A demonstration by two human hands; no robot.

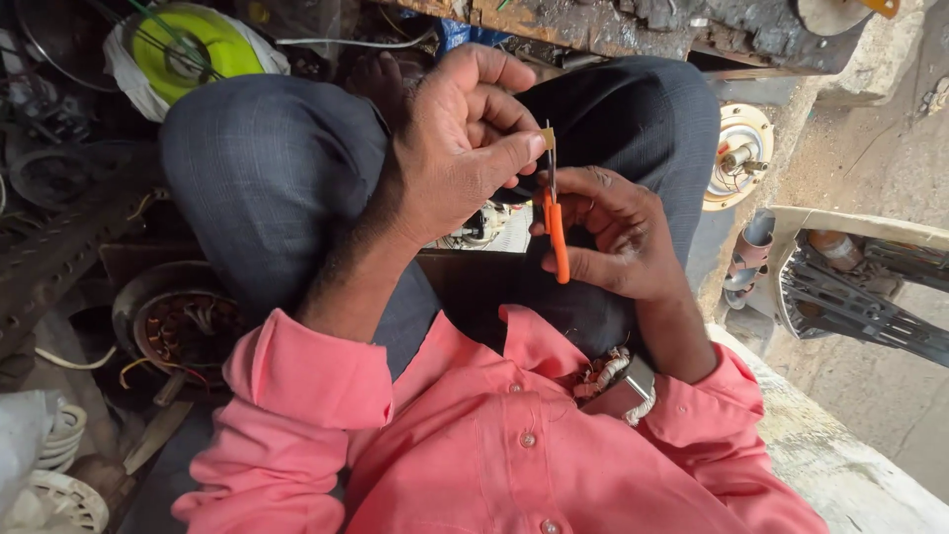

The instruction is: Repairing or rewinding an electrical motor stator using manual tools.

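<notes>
My left hand is raised over my lap, its thumb and forefinger pinching a small tan strip. Just below and to the right, my right hand grips a small orange-handled tool with thin metal blades. The blades point up and meet the tan strip at its lower edge. Both hands sit above my dark grey trousers, with my pink shirt below them.
A motor stator with copper windings lies at the left. A yellow-green spool sits at the top left, a round motor part with a shaft at the right, a dark slatted frame beyond it. A small wound coil rests against my shirt.
</notes>
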